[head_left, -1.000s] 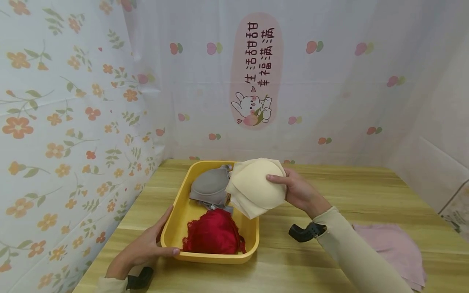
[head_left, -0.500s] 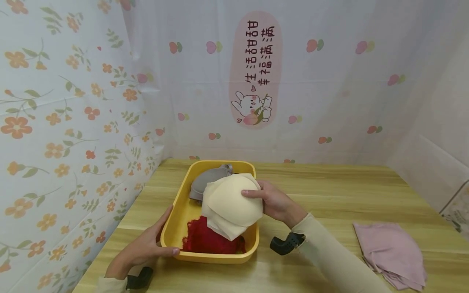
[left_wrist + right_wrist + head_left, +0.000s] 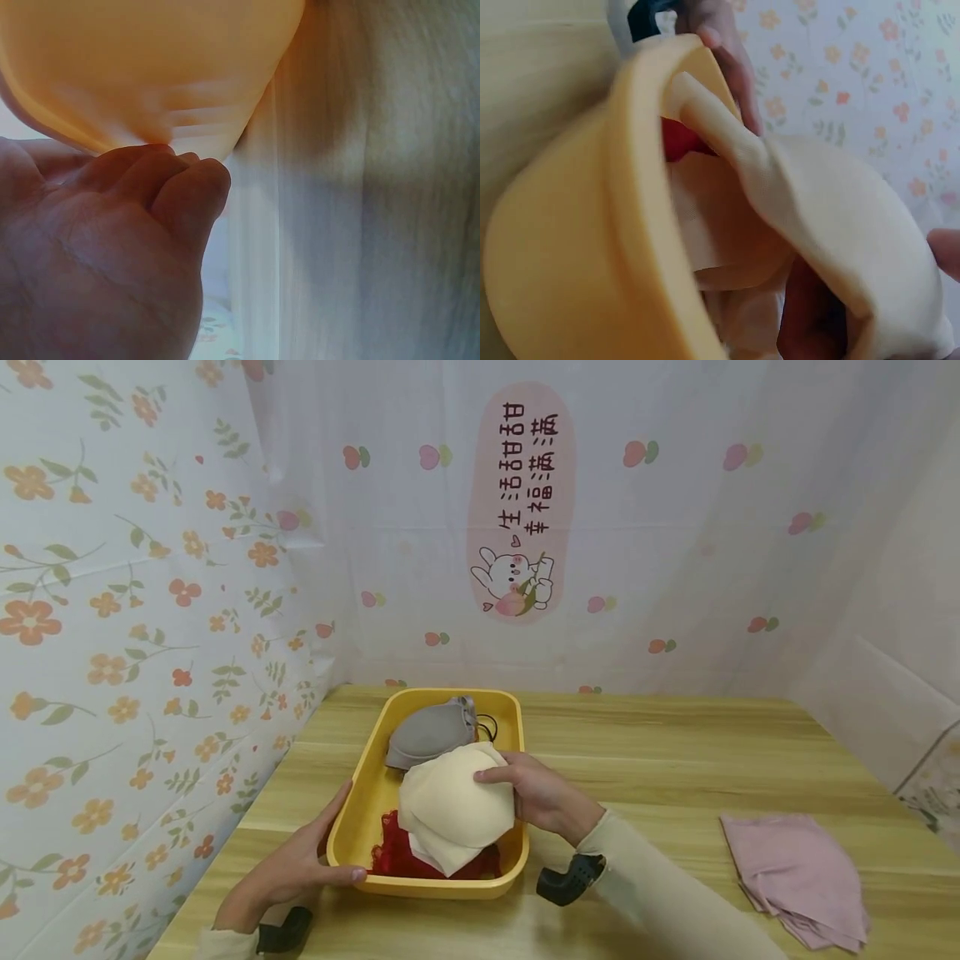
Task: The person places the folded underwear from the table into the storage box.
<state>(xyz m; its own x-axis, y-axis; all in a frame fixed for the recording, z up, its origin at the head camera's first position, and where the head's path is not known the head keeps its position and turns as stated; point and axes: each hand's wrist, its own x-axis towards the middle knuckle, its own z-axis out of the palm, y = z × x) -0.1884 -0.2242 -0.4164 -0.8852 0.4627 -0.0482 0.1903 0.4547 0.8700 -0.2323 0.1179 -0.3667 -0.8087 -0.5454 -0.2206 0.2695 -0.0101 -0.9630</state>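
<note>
Over the right edge of the yellow tray [image 3: 420, 888], your right hand [image 3: 546, 792] pinches the cream bra [image 3: 456, 802], thumb on top, the other fingers mostly hidden; your right wrist view shows only a shadowed part of them under the fabric. The cream bra is at the tray's near half, covering much of the red bra [image 3: 392, 853]; you cannot tell whether the two touch. Your left hand [image 3: 300, 860] grips the tray's near-left corner, thumb along the near edge, fingers bent against the outer wall. Toward the far edge lies the grey bra [image 3: 431, 732], partly covered; the dark loop [image 3: 495, 725] beside it is hard to make out. Outside, the pink garment [image 3: 798, 877] lies toward the right edge of the table [image 3: 645, 752], whose near edge is cut off.
</note>
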